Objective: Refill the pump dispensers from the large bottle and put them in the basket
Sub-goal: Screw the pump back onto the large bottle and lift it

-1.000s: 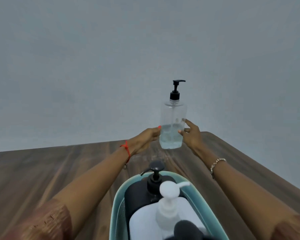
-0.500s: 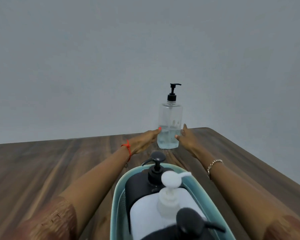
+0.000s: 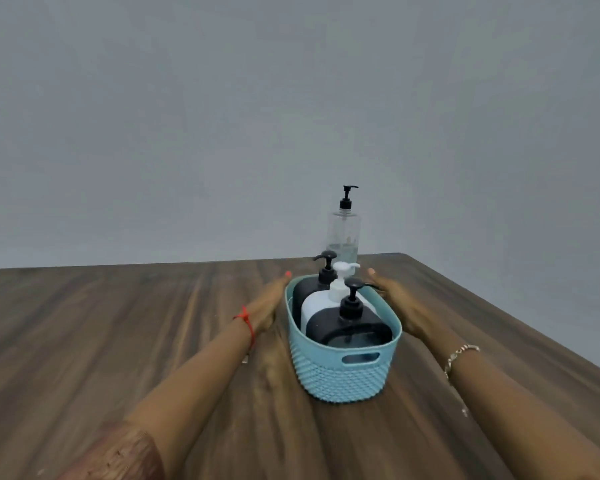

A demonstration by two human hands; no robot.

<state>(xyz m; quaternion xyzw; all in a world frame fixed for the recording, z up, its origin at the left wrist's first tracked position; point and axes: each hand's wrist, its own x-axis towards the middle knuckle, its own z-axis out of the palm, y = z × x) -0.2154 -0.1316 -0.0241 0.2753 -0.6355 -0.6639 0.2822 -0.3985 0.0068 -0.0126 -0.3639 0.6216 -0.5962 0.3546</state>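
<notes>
Teal plastic forms the basket [image 3: 343, 368], which sits on the wooden table [image 3: 118, 341] holding three pump dispensers in a row: a black one [image 3: 352, 323] nearest, a white one [image 3: 329, 299] in the middle, another black one [image 3: 312, 285] behind. The left hand [image 3: 271, 303] lies flat and empty just beside the basket's left wall, fingers stretched out. The right hand [image 3: 395, 303] lies likewise along the right wall, fingers apart, gripping nothing. The clear bottle [image 3: 343, 233] stands upright beyond the basket, well past both hands' fingertips.
</notes>
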